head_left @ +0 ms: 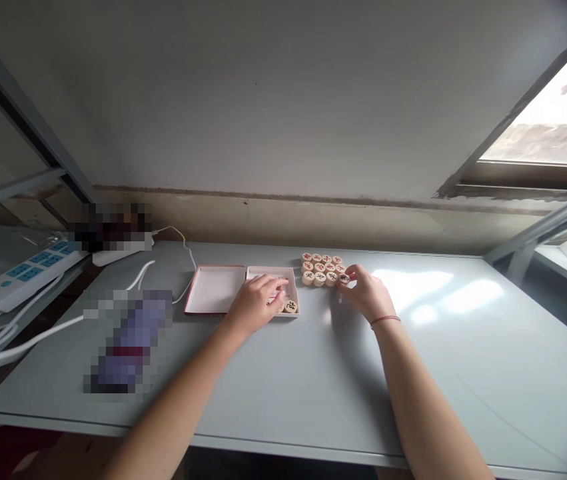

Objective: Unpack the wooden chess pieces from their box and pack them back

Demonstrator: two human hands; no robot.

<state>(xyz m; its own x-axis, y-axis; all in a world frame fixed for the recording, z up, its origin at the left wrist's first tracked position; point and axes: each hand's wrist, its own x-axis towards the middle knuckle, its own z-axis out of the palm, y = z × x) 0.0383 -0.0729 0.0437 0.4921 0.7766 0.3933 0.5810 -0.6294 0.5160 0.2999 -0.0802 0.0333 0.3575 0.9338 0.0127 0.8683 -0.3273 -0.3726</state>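
Note:
My right hand has its thumb and fingers closed round a wooden xiangqi piece at the near right corner of a block of pieces. Several rows of these round pieces stand packed together, with red characters in the back rows and dark ones in front. Over a shallow white box hovers my left hand, fingers loosely bent and a gap between thumb and forefinger. Inside the box's near edge, a piece with a dark character shows beside others partly hidden by that hand. The box's lid lies open to the left.
A blurred purple item lies at the left of the grey table. White cables and a power strip are further left. A wall runs behind the table; metal posts flank both sides, with a window at right.

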